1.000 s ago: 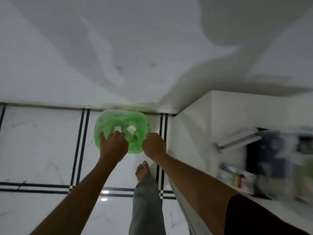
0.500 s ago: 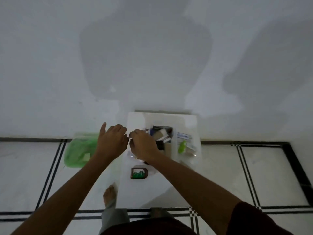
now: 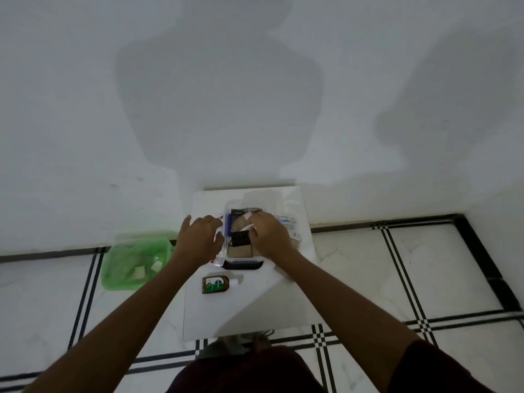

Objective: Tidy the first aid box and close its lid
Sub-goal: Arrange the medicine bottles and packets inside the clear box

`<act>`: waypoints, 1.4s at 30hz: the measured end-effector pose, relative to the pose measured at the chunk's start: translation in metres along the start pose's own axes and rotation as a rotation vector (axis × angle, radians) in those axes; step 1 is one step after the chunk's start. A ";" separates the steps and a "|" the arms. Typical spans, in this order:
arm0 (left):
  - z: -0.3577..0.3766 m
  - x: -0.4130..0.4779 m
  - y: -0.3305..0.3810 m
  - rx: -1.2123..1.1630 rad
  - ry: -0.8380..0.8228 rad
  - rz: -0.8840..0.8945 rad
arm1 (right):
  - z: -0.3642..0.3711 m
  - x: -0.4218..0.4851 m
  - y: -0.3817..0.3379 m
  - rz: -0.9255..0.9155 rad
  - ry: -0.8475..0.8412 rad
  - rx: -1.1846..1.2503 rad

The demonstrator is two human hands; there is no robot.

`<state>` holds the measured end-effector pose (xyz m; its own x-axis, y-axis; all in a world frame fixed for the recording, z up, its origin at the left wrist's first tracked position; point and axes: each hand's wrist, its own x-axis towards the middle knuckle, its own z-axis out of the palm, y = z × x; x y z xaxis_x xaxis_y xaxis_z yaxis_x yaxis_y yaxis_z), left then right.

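The open first aid box (image 3: 242,264) sits on a small white table (image 3: 255,304) against the wall, with brown packets, a dark blister strip (image 3: 240,239) and a blue item inside. My left hand (image 3: 200,239) hovers over the box's left edge with fingers spread. My right hand (image 3: 270,236) reaches into the box's right side, fingers curled over the contents; what it touches is hidden. A brown bottle (image 3: 217,284) with a green label lies on the table in front of the box. White packets (image 3: 287,222) lie to the right of the box.
A bin lined with a green bag (image 3: 136,262), holding some white scraps, stands on the tiled floor left of the table. The white wall rises right behind the table. My feet are at the table's near edge.
The view has swung from the green bin to the table. Both hands moved from the bin's rim to the first aid box, spreading apart over it.
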<state>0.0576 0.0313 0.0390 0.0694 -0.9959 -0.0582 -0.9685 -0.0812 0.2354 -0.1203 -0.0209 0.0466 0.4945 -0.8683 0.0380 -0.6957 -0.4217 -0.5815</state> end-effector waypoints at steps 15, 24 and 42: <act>0.069 0.079 -0.064 -0.104 -0.236 -0.139 | 0.035 0.021 0.125 0.402 -0.346 -0.292; 0.105 0.089 -0.082 -0.082 -0.261 -0.194 | 0.031 0.025 0.145 0.477 -0.219 -0.139; 0.069 0.076 -0.008 0.127 -0.030 0.505 | 0.037 0.123 0.066 -0.030 -0.297 -0.169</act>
<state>0.0547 -0.0406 -0.0339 -0.4191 -0.9079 0.0042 -0.9010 0.4165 0.1217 -0.0866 -0.1463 -0.0172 0.6291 -0.7514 -0.1993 -0.7426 -0.5050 -0.4399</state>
